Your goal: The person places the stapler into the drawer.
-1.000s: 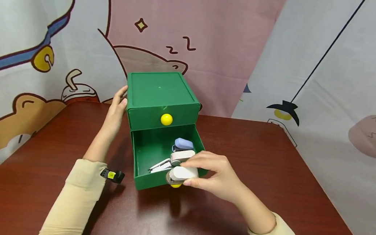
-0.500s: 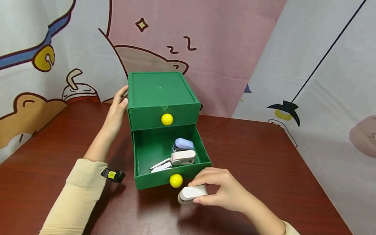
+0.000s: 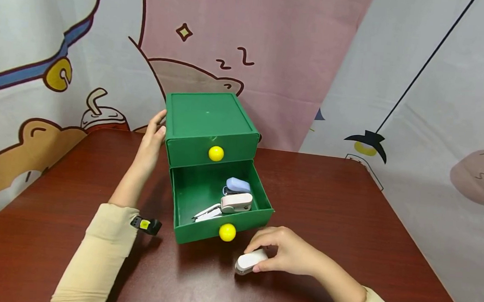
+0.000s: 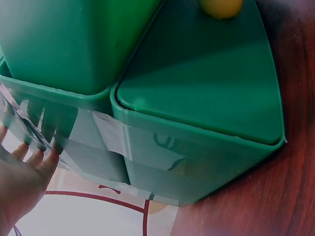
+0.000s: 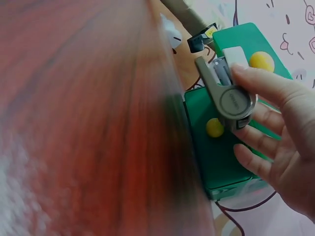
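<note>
A green two-drawer box [image 3: 208,116] stands on the table, its lower drawer [image 3: 196,234] pulled out and its upper drawer closed. My left hand [image 3: 148,147] rests against the box's left side with fingers extended; the left wrist view shows its fingertips [image 4: 51,156] at the clear-taped wall. In front of the lower drawer, my right hand [image 3: 287,252] pinches a small white-and-grey stapler [image 3: 247,263] between thumb and fingers, low over the table. Inside the drawer lie a blue stapler [image 3: 238,185] and a white stapler [image 3: 238,202] with slim parts spread out to its left.
Yellow round knobs [image 3: 216,153] mark both drawer fronts. The reddish-brown tabletop [image 3: 330,213] extends to both sides of the box, and a printed cartoon curtain [image 3: 290,65] hangs behind it. A black strap [image 3: 146,225] sits on the left sleeve.
My right hand has carried the stapler from over the drawer's front edge forward toward me, down and slightly right, near the tabletop. My left hand has stayed at the box's side.
</note>
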### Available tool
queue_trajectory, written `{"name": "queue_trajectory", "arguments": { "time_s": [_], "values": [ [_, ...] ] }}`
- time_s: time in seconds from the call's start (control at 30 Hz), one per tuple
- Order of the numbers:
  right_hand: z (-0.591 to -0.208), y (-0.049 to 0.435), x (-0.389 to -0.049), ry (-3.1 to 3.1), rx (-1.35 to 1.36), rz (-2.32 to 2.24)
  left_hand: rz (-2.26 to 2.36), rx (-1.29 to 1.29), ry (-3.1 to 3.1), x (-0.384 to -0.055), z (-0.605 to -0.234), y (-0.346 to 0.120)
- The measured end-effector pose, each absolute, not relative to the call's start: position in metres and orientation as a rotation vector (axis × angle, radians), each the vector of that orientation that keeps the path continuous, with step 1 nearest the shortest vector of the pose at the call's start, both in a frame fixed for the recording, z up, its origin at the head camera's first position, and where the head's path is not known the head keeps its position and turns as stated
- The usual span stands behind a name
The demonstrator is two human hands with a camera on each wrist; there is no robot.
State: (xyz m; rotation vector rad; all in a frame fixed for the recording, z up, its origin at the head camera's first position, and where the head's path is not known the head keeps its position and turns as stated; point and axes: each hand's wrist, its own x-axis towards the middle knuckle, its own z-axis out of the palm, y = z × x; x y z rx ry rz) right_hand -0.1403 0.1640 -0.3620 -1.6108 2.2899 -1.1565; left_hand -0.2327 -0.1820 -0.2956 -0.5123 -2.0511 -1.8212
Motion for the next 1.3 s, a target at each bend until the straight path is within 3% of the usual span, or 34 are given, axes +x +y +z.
{"name": "queue_trajectory", "arguments": {
  "time_s": [0.8, 1.3],
  "values": [
    [-0.380, 0.174, -0.148, 2.269, -1.431, -0.982, -1.821, -0.514, -2.049, -0.233, -0.295, -0.182],
    [-0.339, 0.146, -0.127, 2.376, -1.575, -1.345, -1.824, -0.507, -2.041, -0.233, -0.295, -0.181]
  ]
}}
